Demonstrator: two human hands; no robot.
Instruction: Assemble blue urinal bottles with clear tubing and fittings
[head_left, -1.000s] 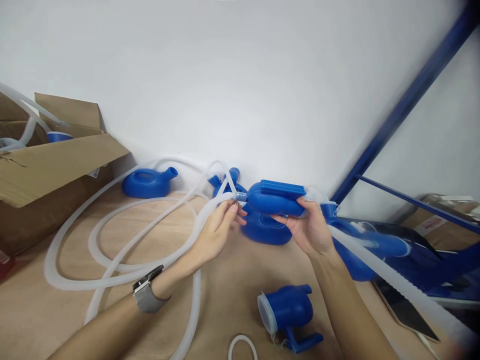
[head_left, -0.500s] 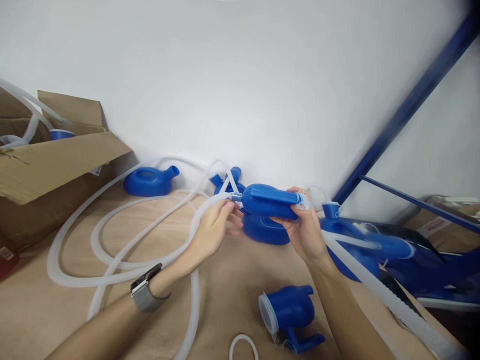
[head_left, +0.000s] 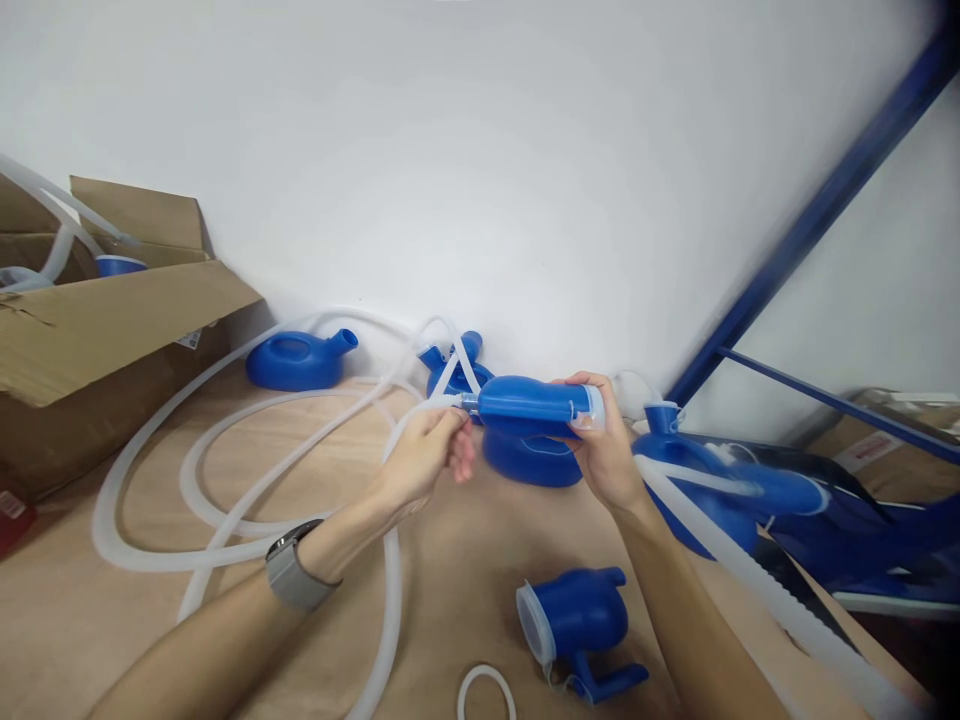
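My right hand grips a small blue plastic container by its end with a whitish rim, thumb near the rim. A clear connector sticks out of its left end and meets a translucent white hose. Closed around the hose's end by that connector is my left hand, a grey-strapped watch on its wrist. Under the held container stands a blue plastic bottle, partly covered. Nearer me, a blue container with a clear rim lies on its side, a blue handle below it.
Hose coils spread across the brown table. A blue spouted bottle stands by the wall at left, beside an open cardboard box. Blue bottles with hoses crowd the right, near a blue metal frame. A white ring lies in front.
The held container has turned about its length, so its rim now shows more fully. It sits slightly lower at its right end. My left fingers have curled and shifted a little at the hose end.
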